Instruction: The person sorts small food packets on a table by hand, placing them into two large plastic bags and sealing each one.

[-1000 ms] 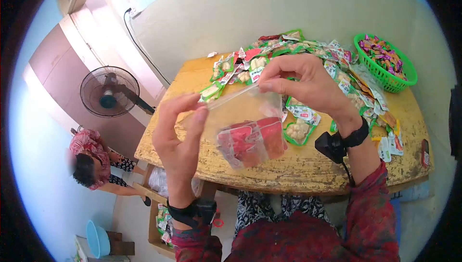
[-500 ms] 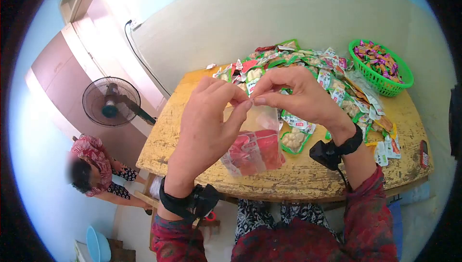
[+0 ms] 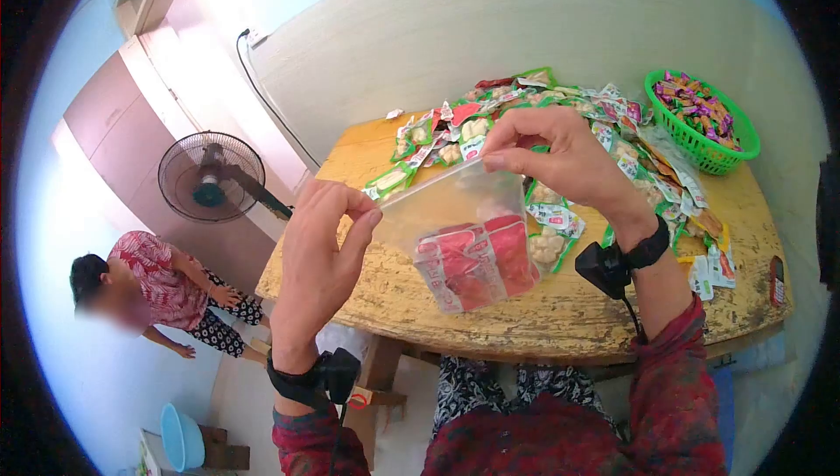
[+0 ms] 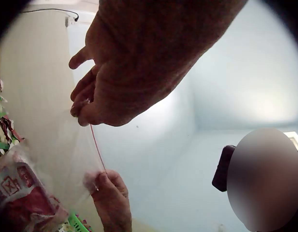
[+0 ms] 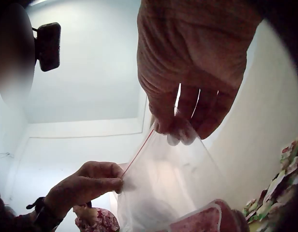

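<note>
Between both hands hangs a clear zip bag (image 3: pixel 420 205) with red-and-white packets (image 3: pixel 479 268) in its lower part. My left hand (image 3: pixel 319 253) pinches the left end of its top edge between thumb and fingers. At the opposite end, my right hand (image 3: pixel 569 157) pinches the other top corner. The top edge is stretched straight between them, and a red line along it shows in both wrist views. The bag overlaps the worn yellow table (image 3: pixel 367 279) in the head view. Behind it lie several green-edged food pouches (image 3: pixel 547 248).
A pile of mixed pouches (image 3: pixel 626 148) covers the table's back. At the back right stands a green basket (image 3: pixel 700 150) of wrapped sweets; a phone (image 3: pixel 777 282) lies by the right edge. To the left are a fan (image 3: pixel 210 177), another person (image 3: pixel 153 279) and a blue basin (image 3: pixel 181 437).
My left hand moved right along the bag's top edge to meet the right hand, then back out left. The right hand kept its pinch. The other person has shifted and turned.
</note>
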Motion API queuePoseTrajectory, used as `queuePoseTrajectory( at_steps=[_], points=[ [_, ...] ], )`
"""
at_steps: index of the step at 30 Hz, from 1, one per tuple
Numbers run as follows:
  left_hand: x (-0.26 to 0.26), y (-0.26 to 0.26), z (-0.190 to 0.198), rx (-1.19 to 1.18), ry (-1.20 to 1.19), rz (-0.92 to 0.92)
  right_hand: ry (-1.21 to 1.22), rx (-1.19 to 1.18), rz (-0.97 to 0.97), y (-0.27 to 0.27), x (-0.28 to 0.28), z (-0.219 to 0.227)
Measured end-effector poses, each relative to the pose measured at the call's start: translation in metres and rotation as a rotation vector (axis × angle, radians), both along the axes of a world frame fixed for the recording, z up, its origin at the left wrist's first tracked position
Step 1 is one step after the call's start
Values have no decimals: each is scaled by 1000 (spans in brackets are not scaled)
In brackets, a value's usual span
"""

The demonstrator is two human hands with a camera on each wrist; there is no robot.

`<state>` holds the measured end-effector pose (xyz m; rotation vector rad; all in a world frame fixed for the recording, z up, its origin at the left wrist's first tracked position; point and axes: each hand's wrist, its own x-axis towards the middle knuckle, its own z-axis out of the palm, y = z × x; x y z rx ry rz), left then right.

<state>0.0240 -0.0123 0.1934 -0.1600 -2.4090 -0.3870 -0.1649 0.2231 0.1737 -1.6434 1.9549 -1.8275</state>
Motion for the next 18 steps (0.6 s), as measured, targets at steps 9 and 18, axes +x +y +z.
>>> queuePoseTrajectory(
  at_steps=[9, 18],
  points=[
    [5, 2, 4, -13, 11, -19, 5, 0, 13, 6, -7, -1],
    [-38, 28, 4, -44, 25, -139, -20, -2, 94, 13, -11, 1]
  ],
)
